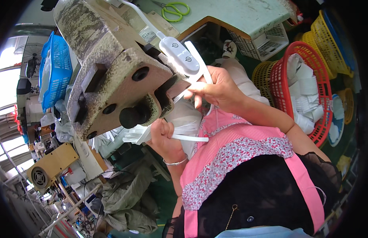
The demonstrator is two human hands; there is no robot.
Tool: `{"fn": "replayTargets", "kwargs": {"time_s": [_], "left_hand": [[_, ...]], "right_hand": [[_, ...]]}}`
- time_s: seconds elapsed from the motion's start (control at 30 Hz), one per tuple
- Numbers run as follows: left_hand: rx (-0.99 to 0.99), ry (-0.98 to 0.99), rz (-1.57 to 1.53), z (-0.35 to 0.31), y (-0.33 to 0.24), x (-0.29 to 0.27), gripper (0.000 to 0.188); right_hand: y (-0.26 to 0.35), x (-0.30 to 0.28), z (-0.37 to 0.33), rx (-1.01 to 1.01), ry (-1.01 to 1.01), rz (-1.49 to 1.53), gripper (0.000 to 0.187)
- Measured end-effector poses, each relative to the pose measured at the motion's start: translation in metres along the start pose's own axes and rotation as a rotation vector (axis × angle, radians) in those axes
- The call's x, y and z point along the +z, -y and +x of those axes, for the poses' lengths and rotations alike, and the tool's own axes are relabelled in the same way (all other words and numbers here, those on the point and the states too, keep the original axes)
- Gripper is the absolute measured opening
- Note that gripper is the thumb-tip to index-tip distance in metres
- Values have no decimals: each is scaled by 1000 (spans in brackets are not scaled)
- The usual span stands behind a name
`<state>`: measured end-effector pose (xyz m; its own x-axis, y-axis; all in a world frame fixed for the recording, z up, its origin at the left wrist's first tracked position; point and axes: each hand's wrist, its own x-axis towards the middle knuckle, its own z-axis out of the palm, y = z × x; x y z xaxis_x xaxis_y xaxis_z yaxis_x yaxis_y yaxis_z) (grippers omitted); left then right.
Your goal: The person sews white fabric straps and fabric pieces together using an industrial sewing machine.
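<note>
A worn, beige sewing machine head [112, 79] stands in front of me and hides part of the work under it. My right hand [217, 89] is closed, thumb and fingers pinching a white strip [195, 55] beside the machine's end. The strip's upper part stands up past a white light with buttons [179, 55]. Lower and further left, my left hand [164, 137] is closed around white strips. One strip end [192, 138] juts out on its right side, and a bundle of flat white strips [136, 135] fans out on its left.
Green-handled scissors [176, 12] lie on the pale green table [247, 14]. On the right, a red basket [326, 79] holds white rolled pieces, near yellow baskets [335, 43]. A blue basket [56, 71] stands at left. Grey-green cloth [128, 198] is heaped lower left.
</note>
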<state>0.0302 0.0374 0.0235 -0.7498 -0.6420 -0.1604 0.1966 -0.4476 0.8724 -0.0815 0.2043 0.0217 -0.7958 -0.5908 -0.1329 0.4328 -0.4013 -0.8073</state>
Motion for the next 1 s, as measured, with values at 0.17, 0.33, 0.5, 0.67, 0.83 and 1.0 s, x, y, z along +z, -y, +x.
{"fn": "replayTargets", "kwargs": {"time_s": [0.17,0.33,0.5,0.67,0.83,1.0], "left_hand": [[-5,-70,5,3,-6,-21,12],[15,-111,18,-1,-13,-35,12],[14,-122,-44,-5,-14,-53,9],[-14,-161,3,-12,-14,-54,10],[-35,-180,-17,-14,-14,-57,13],[-26,-154,-28,-15,-19,-57,16]], "right_hand": [[3,-3,-4,-68,-5,82,15],[-11,10,-4,-62,-25,50,14],[-9,24,-7,5,-57,-121,18],[-2,31,-9,8,-83,-139,17],[-6,30,-10,-26,-48,-84,15],[-8,33,-11,-14,-63,-68,15]]}}
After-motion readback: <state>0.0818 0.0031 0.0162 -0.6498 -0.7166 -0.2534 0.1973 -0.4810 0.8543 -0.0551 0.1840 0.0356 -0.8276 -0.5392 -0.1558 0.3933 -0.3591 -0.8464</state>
